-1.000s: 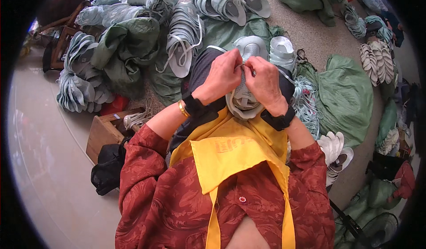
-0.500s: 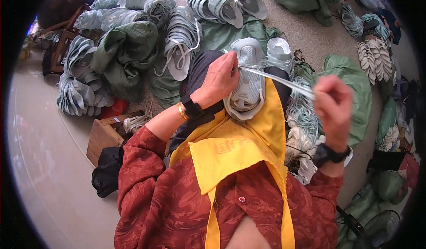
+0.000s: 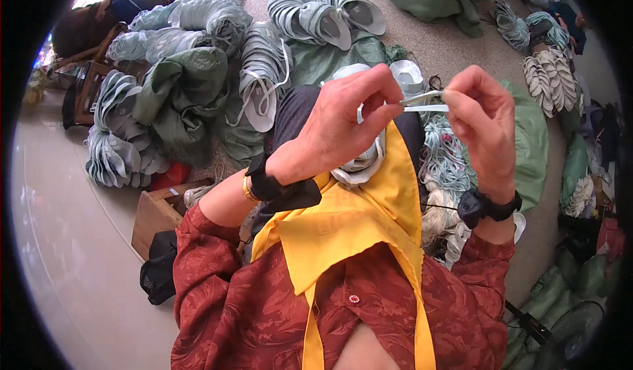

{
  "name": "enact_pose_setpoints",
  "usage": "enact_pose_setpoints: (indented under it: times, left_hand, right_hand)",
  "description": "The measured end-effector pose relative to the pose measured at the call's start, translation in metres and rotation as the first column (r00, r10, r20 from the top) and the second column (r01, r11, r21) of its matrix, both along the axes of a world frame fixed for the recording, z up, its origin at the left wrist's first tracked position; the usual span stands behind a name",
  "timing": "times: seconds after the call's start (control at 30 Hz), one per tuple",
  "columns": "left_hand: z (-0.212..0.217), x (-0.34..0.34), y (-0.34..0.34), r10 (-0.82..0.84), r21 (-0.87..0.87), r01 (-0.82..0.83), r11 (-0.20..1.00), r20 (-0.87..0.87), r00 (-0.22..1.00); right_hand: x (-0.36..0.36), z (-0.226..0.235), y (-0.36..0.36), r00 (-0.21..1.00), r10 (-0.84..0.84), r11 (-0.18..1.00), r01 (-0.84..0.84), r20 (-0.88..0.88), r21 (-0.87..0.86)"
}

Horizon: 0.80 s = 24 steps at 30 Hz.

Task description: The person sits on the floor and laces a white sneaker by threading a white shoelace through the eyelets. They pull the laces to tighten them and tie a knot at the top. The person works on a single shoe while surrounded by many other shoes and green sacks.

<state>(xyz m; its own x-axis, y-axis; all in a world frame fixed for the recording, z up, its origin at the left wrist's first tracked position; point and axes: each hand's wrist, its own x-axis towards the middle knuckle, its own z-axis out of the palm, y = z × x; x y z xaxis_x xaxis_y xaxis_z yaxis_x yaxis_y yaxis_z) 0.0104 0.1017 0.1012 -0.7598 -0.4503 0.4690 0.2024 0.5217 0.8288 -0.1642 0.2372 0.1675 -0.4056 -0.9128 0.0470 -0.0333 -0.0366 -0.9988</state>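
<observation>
A pale shoe upper (image 3: 364,166) lies on my lap over a yellow apron (image 3: 330,235), mostly covered by my left hand. A white shoelace (image 3: 428,108) runs taut between my two hands, doubled into two strands above and to the right of the upper. My left hand (image 3: 346,116) pinches one end of this stretch between thumb and forefinger. Across from it, my right hand (image 3: 484,126) pinches the other end, its fingers curled and pointing up. Both hands are raised over the upper.
Stacked pale shoe uppers (image 3: 264,67) lie ahead and to the left, beside a green sack (image 3: 181,96). Bundles of pale blue laces (image 3: 445,149) lie by my right knee. A wooden box (image 3: 155,215) stands at left; a fan (image 3: 573,334) is at lower right.
My left hand has lifted off the upper and moved right. The right hand has come up and inward, so the lace stretch between them is shorter and now doubled.
</observation>
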Motion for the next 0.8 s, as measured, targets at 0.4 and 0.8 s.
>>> enact_pose_setpoints:
  times: [0.4, 0.8]
  left_hand:
    - [0.001, -0.003, 0.005, -0.157, 0.639, 0.215, 0.739, -0.148, 0.976]
    - [0.007, -0.008, 0.001, -0.152, 0.644, 0.199, 0.739, -0.128, 0.98]
  right_hand:
    - [-0.007, -0.015, -0.011, 0.987, 0.092, 0.991, -0.078, 0.13, -0.112]
    - [-0.002, -0.025, -0.022, 0.995, 0.05, 0.976, -0.03, 0.087, -0.217]
